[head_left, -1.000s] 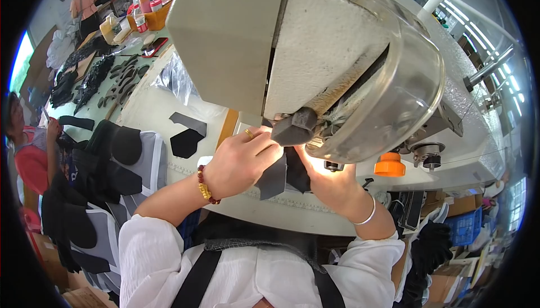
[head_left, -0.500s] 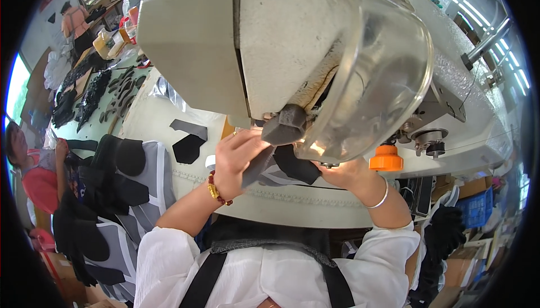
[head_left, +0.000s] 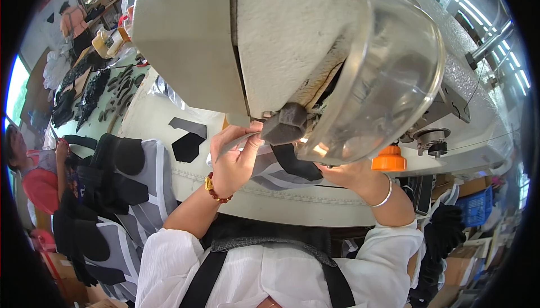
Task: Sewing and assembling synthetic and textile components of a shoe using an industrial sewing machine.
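My left hand point(head_left: 232, 159) pinches a thin grey fabric piece point(head_left: 236, 142), held edge-up just left of the head of a sewing machine point(head_left: 292, 43). Under the machine lies a black-and-grey fabric workpiece point(head_left: 297, 165), partly hidden by the machine head and its clear guard point(head_left: 382, 77). My right hand point(head_left: 350, 175) rests at the workpiece's right end; its fingertips disappear behind the guard, so their grip is hidden. On the table left of my left hand lie a black cut piece point(head_left: 189, 147) and a grey strip point(head_left: 189, 127).
Grey and black fabric panels point(head_left: 135, 167) are piled at the table's left. An orange cap point(head_left: 388, 159) and a bobbin winder point(head_left: 432, 139) sit right of the guard. A co-worker point(head_left: 42, 178) is at far left; a blue crate point(head_left: 475, 207) stands at right.
My left hand has turned and shifted slightly left; the grey piece in it has swung from hanging down to pointing left. My right hand has barely moved.
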Available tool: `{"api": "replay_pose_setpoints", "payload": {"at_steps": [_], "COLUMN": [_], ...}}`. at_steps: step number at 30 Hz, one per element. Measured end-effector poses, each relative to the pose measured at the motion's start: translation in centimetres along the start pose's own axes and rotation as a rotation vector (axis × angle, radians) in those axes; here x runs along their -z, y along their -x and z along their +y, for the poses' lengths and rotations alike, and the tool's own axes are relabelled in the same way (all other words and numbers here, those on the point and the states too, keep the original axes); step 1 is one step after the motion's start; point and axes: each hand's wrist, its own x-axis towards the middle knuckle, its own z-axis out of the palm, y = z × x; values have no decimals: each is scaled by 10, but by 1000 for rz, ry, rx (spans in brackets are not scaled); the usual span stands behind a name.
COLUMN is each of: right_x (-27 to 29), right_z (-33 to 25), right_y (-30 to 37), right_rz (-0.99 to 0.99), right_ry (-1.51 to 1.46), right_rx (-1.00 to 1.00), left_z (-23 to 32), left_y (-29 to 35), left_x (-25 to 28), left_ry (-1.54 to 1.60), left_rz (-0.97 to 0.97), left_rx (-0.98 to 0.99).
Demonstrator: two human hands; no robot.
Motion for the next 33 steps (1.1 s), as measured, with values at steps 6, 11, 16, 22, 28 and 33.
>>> {"api": "replay_pose_setpoints", "payload": {"at_steps": [6,11,16,22,28,33], "right_x": [13,16,12,24,17,5], "right_z": [-11,-17,-11,-7,-23,-11], "right_y": [-3,1,15,3,-2,11], "right_rz": [-197,-273,-206,-394,-233,-281], "right_ry": [312,41,389,778,508,607], "right_rx": [29,-149,102,396,26,81], "left_z": [3,3,0,-19,14,3], "left_y": [3,-1,-12,-3,-23,-28], "left_x": [-3,-1,4,6,16,19], "left_ry": [-76,-74,-89,-33,-420,-325], "left_rz": [10,-22,-197,-490,-415,-485], "left_rx": [83,-115,-322,-148,-543,-517]}}
